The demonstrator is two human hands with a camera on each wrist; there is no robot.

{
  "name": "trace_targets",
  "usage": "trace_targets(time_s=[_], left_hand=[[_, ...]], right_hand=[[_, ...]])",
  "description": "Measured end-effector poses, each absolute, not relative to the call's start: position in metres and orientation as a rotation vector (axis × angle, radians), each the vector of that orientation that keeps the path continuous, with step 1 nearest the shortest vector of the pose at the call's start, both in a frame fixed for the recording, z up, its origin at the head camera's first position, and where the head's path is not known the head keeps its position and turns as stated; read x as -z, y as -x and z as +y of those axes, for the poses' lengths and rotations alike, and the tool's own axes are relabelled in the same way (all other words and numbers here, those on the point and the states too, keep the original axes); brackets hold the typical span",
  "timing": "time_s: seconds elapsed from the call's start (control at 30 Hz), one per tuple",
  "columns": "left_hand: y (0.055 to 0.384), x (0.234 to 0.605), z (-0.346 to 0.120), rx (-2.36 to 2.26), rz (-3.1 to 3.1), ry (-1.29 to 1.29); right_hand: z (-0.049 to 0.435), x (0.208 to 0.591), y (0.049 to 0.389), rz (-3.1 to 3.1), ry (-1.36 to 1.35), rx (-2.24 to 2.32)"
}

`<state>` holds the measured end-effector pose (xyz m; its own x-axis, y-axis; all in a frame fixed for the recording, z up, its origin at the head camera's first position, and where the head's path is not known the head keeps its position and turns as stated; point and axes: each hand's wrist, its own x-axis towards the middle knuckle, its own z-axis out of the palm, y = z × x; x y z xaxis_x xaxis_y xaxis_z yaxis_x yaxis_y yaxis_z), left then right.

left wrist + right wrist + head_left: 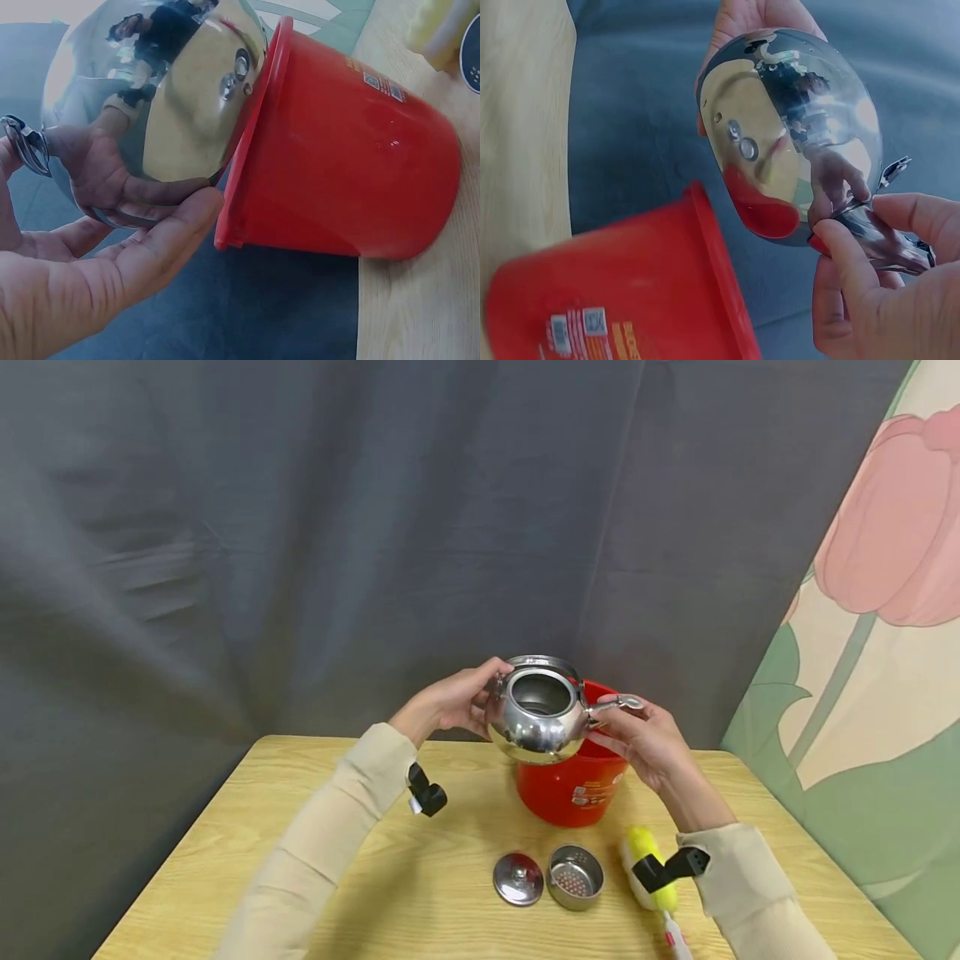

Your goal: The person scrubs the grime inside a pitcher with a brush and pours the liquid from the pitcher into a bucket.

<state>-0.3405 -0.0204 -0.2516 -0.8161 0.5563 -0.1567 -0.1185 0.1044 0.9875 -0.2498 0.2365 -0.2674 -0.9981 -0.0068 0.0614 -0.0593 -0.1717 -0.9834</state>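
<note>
A shiny steel teapot (534,737) without its lid is held up in front of the red bucket (566,793), its round opening tilted toward the head camera. My left hand (459,697) grips the teapot's left side, thumb up by the handle joint and fingers along the belly. On the other side, my right hand (651,742) holds the spout (885,240) between thumb and fingers. The bucket's rim is partly hidden behind the teapot and the right hand. In the left wrist view the polished belly (187,112) mirrors the table and the person.
A steel lid (517,878) with a knob lies on the wooden table (420,877). Beside it stands a perforated steel strainer cup (574,900). A yellow and white brush (642,843) lies by the right forearm. Dark cloth (375,543) hangs behind the table.
</note>
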Motion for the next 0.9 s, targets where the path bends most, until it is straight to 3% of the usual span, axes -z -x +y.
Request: trace_targets(time_s=[0.9], left_hand=[[0.367,0.247,0.015,-1.815,1.929,-0.384]], right_hand=[[0.262,0.268,0.27,-1.995,-0.023,-2.314]])
